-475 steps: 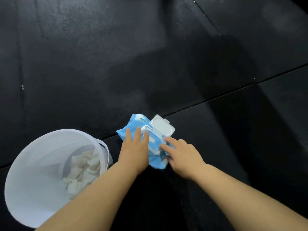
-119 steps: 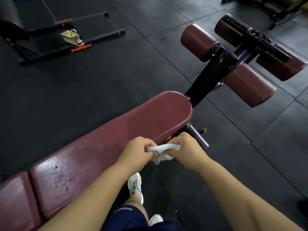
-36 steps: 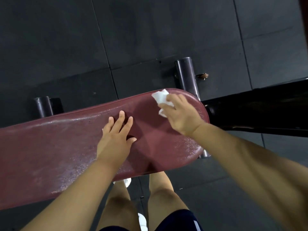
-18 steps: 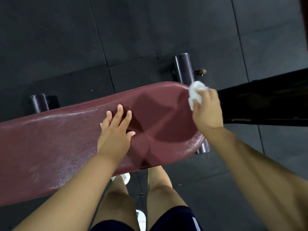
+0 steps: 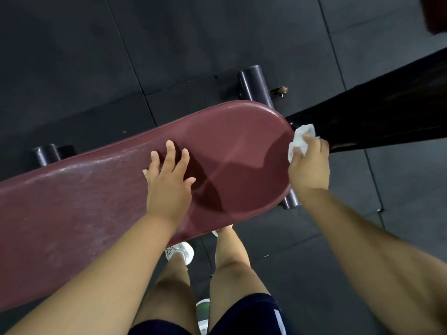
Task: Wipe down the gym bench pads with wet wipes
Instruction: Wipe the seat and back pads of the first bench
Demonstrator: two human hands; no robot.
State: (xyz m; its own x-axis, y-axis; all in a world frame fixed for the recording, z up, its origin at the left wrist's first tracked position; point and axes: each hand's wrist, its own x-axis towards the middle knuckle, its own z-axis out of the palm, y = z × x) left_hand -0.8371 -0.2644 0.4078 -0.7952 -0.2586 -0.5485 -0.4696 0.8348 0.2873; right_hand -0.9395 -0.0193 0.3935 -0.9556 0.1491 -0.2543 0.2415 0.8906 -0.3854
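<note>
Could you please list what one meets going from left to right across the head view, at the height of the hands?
Left frame tube → bench pad → left hand → wipe in the right hand → black frame beam.

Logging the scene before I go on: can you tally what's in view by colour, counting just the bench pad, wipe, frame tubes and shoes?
Maroon: 1, the bench pad
White: 2, the wet wipe in the right hand and one shoe
Dark metal: 3 frame tube ends
Green and white: 1 shoe
Total: 7
</note>
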